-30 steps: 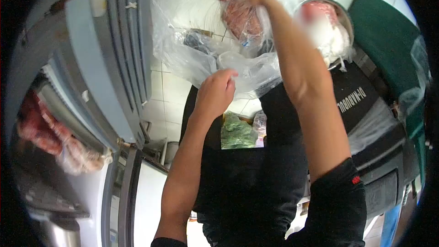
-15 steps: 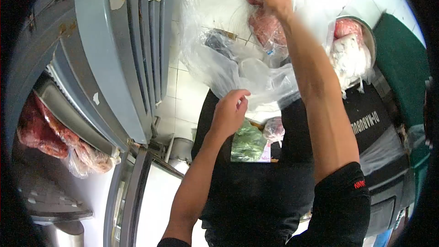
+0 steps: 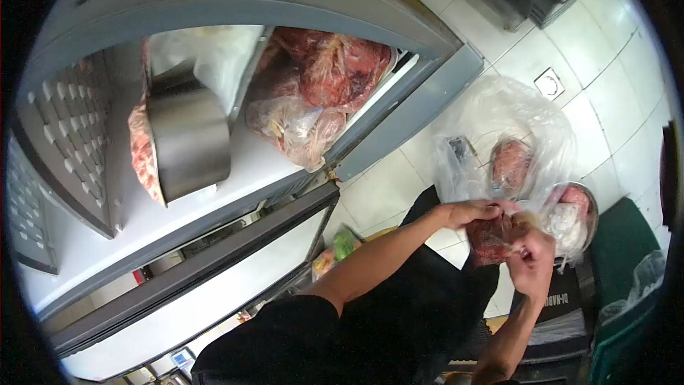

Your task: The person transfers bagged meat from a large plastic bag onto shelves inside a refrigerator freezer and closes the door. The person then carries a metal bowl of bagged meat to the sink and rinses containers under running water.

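Tiled floor (image 3: 598,125) | wrapped meat (image 3: 489,244) between left hand (image 3: 467,214) and right hand (image 3: 533,260) | both grasping it

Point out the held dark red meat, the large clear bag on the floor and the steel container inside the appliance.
Held meat (image 3: 489,240): head view, on its dark red side.
Large clear bag (image 3: 510,110): head view, on its bare plastic.
Steel container (image 3: 191,141): head view, on its side wall.
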`<state>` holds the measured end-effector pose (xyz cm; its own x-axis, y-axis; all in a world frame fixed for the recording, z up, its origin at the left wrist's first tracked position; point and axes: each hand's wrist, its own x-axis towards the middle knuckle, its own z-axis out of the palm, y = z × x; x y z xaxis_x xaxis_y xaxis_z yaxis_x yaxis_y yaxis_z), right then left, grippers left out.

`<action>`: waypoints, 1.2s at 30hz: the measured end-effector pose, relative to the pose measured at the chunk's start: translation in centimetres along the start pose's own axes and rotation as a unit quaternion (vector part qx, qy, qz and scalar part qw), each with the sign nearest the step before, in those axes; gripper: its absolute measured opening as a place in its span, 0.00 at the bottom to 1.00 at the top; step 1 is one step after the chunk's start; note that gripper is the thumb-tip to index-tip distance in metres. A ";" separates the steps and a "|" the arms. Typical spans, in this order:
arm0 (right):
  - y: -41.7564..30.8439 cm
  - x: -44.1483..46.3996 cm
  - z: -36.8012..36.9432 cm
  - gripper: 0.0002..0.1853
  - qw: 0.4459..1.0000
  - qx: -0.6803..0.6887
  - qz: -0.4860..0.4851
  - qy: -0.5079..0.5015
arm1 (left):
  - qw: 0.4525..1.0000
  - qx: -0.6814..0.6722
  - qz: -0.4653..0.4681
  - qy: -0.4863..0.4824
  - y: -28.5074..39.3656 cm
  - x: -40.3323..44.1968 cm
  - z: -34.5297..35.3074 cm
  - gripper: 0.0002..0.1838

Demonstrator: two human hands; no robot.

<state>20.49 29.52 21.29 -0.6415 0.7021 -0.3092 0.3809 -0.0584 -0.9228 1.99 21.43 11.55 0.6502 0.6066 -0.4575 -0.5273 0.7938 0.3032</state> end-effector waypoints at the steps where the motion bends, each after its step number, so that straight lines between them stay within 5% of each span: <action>1: -1.0 -0.2 -0.8 0.06 0.999 -0.015 0.030 0.022 | 0.991 -0.113 -0.058 0.042 -0.9 -0.8 1.1 0.46; 4: -3.1 2.8 -1.1 0.12 0.996 0.022 0.003 0.086 | 0.958 -0.278 -0.059 -0.022 -3.0 -1.4 1.7 0.39; 6: -4.5 4.5 -0.1 0.18 0.989 -0.052 -0.093 0.101 | 0.951 -0.306 0.048 -0.012 -4.1 -1.9 1.8 0.34; 9: -5.0 5.3 1.8 0.27 0.976 -0.055 -0.115 0.177 | 0.936 -0.305 0.169 0.056 -3.1 -4.0 1.0 0.32; 13: -1.0 4.2 4.7 0.24 0.941 0.212 0.010 0.263 | 0.909 -0.241 0.264 0.216 2.7 -11.9 0.0 0.32; 17: 2.3 1.8 7.2 0.24 0.928 0.240 0.157 0.238 | 0.790 -0.029 0.452 0.412 8.2 -21.2 -2.0 0.34; 18: 3.1 1.2 7.8 0.26 0.931 0.238 0.163 0.226 | 0.816 0.033 0.467 0.339 10.2 -22.9 -2.3 0.34; 21: 4.2 -0.5 8.7 0.29 0.933 0.238 0.185 0.195 | 0.693 0.067 0.503 0.512 16.2 -25.9 -2.5 0.29; 25: 4.7 -1.7 8.2 0.31 0.955 0.154 0.194 0.166 | 0.659 0.031 0.508 0.555 23.9 -28.7 -6.8 0.23; 28: 4.5 -1.7 7.6 0.30 0.956 0.106 0.203 0.182 | 0.612 0.124 0.391 0.676 27.8 -29.0 -11.7 0.23; 31: 4.1 -1.4 7.5 0.28 0.958 0.066 0.213 0.181 | 0.395 0.407 0.183 0.803 30.0 -27.9 -17.3 0.20; 36: 4.2 -1.7 7.3 0.21 0.968 0.013 0.204 0.143 | 0.430 0.475 0.172 0.749 31.0 -26.4 -19.1 0.21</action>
<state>18.29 22.88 16.28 -0.2285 0.7847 -0.5762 0.5441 -0.3879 -0.7440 -41.95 29.23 17.07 -0.8321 0.5515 -0.0582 0.4721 0.7596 0.4474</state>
